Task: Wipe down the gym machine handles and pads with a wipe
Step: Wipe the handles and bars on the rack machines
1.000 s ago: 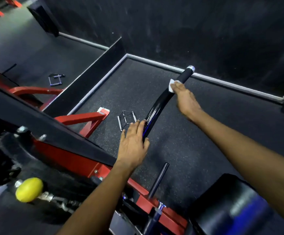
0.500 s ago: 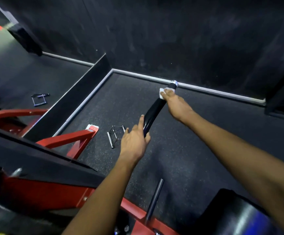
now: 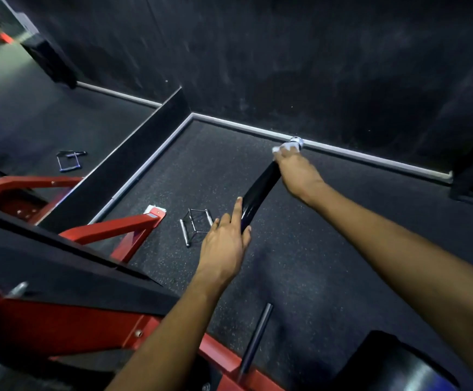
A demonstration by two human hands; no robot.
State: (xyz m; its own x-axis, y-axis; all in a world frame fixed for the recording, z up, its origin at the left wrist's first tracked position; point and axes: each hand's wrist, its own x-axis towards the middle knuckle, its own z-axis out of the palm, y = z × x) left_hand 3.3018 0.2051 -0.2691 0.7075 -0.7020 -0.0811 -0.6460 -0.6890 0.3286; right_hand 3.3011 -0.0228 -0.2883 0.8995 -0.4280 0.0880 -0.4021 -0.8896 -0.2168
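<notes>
While the left hand (image 3: 224, 244) grips the near end of the black curved handle bar (image 3: 257, 193), index finger laid straight along it and thumb curled round the other side, the right hand (image 3: 296, 167) is out at the far end, fingers wrapped over a white wipe (image 3: 281, 149) and pressing it onto the bar just short of the silver end cap (image 3: 296, 141). The bar hangs above the speckled floor (image 3: 314, 263), its far tip over the floor's back edge by the wall. A metal cable attachment (image 3: 197, 225) lies on the floor beside the red machine frame (image 3: 111, 230). A black pad (image 3: 393, 365) sits at bottom right.
</notes>
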